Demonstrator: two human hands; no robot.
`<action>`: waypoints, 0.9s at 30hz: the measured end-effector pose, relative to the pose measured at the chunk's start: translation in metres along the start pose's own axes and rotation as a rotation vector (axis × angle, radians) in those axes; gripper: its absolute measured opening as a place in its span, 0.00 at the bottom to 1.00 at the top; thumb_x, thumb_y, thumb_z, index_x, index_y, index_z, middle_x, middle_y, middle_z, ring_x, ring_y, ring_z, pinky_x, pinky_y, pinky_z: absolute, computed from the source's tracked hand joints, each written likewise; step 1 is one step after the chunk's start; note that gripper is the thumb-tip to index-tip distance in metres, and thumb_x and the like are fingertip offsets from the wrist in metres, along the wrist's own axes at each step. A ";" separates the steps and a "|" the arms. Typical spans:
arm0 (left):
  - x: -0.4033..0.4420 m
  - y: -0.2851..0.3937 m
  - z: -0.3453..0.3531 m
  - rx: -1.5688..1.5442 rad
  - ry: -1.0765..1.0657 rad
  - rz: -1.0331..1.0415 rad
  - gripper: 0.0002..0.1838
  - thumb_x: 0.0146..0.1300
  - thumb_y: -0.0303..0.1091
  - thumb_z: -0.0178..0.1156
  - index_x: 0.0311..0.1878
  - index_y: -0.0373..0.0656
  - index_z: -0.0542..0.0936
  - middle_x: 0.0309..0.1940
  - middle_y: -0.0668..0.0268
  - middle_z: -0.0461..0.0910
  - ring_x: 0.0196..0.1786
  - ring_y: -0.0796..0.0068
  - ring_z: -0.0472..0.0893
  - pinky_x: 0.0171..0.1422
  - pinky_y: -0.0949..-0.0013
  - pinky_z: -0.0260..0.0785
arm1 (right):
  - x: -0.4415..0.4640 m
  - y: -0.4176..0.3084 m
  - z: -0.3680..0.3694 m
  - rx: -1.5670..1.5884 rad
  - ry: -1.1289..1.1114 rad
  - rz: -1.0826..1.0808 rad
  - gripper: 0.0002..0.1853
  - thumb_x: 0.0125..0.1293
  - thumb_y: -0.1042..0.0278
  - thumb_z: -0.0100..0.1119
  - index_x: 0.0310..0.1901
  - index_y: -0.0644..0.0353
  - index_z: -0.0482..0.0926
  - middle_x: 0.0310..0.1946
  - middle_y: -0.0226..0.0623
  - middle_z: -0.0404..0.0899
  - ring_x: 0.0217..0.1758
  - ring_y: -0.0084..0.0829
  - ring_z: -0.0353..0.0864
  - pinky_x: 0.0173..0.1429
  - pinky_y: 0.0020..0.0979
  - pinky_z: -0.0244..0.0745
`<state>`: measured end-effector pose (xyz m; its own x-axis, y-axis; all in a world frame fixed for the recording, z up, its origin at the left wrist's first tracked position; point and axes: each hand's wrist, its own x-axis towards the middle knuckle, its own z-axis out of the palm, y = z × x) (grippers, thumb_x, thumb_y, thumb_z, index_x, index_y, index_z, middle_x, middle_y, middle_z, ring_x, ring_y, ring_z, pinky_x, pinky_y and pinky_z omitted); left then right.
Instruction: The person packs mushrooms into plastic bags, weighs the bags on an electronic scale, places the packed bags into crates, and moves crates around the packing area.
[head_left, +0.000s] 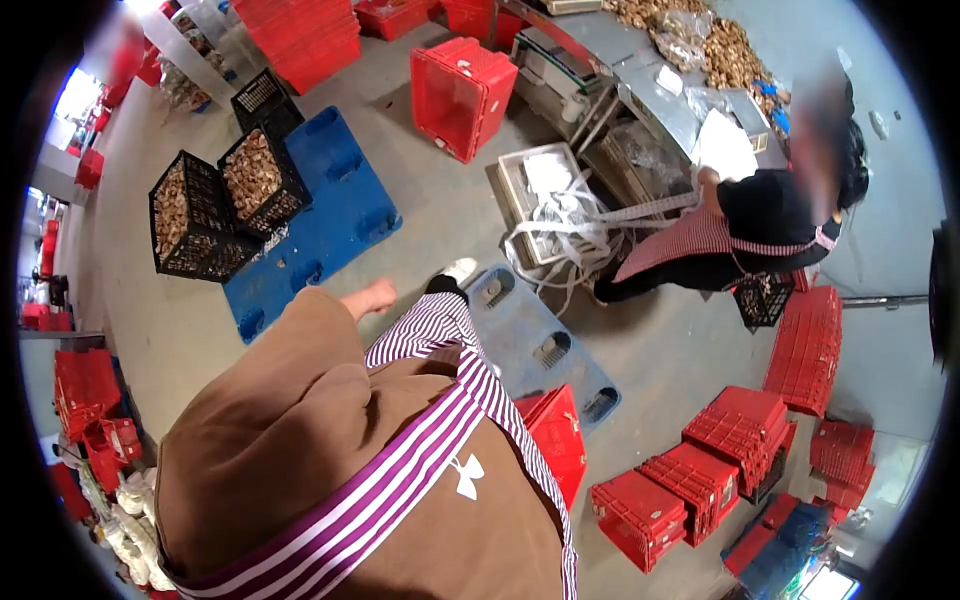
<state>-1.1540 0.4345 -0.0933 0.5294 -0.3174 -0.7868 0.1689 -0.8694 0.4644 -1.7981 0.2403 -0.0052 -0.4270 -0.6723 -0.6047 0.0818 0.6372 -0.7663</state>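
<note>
My left hand (374,298) reaches out past the brown sleeve over the grey floor, its fingers curled closed and nothing visible in them. It is nearest to the striped apron and the blue pallet (340,190). On that pallet's left side, black crates (262,180) hold brown mushroom-like pieces. Out of sight is my right hand; a red crate (555,440) shows beside my torso on that side. One white shoe (460,268) stands by a grey-blue pallet (550,350).
A person (780,215) in a checked apron stands at a metal table (655,110) with brown pieces heaped on it. White straps (580,225) tangle over a crate on the floor. Red crates (735,430) line the right. A large red crate (462,98) stands ahead.
</note>
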 end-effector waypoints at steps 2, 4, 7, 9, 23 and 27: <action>0.009 0.015 -0.016 0.050 0.007 0.054 0.06 0.55 0.29 0.55 0.29 0.38 0.80 0.18 0.60 0.77 0.15 0.67 0.74 0.17 0.60 0.64 | -0.003 0.002 0.019 -0.001 -0.014 -0.002 0.17 0.68 0.54 0.53 0.40 0.62 0.77 0.29 0.38 0.76 0.33 0.37 0.76 0.41 0.42 0.74; 0.018 0.044 -0.020 0.165 -0.100 0.145 0.09 0.55 0.31 0.57 0.35 0.40 0.83 0.24 0.61 0.81 0.17 0.68 0.76 0.22 0.63 0.69 | -0.004 0.004 0.042 -0.003 -0.021 -0.004 0.17 0.68 0.54 0.53 0.41 0.62 0.77 0.29 0.38 0.76 0.33 0.37 0.76 0.41 0.42 0.74; 0.043 0.073 -0.021 0.052 -0.123 0.272 0.12 0.56 0.34 0.60 0.42 0.42 0.84 0.27 0.63 0.83 0.24 0.70 0.81 0.29 0.65 0.73 | -0.008 0.007 0.086 -0.005 -0.019 -0.015 0.17 0.68 0.53 0.53 0.41 0.61 0.77 0.29 0.38 0.76 0.33 0.37 0.76 0.41 0.42 0.74; 0.064 0.093 -0.038 0.067 -0.212 0.321 0.15 0.57 0.34 0.61 0.47 0.42 0.83 0.31 0.63 0.84 0.27 0.72 0.82 0.32 0.66 0.75 | -0.014 0.009 0.120 -0.007 -0.006 -0.027 0.17 0.68 0.53 0.53 0.41 0.61 0.77 0.29 0.38 0.76 0.33 0.37 0.76 0.42 0.42 0.74; 0.306 0.073 -0.292 0.252 0.197 0.367 0.13 0.57 0.36 0.59 0.42 0.43 0.84 0.44 0.56 0.85 0.49 0.53 0.83 0.54 0.56 0.74 | -0.076 0.041 0.413 -0.056 -0.050 -0.103 0.18 0.67 0.52 0.54 0.42 0.60 0.77 0.30 0.38 0.76 0.34 0.37 0.77 0.44 0.42 0.74; 0.340 0.124 -0.339 0.218 0.203 0.437 0.17 0.58 0.39 0.61 0.49 0.44 0.82 0.45 0.56 0.85 0.50 0.54 0.83 0.55 0.56 0.74 | -0.071 0.036 0.477 -0.059 -0.072 -0.089 0.18 0.67 0.51 0.54 0.42 0.60 0.77 0.30 0.39 0.76 0.35 0.37 0.77 0.44 0.42 0.74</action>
<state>-0.6709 0.3469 -0.1649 0.6653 -0.6075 -0.4340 -0.2694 -0.7375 0.6193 -1.3351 0.1307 -0.0934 -0.3643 -0.7511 -0.5506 -0.0073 0.5935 -0.8048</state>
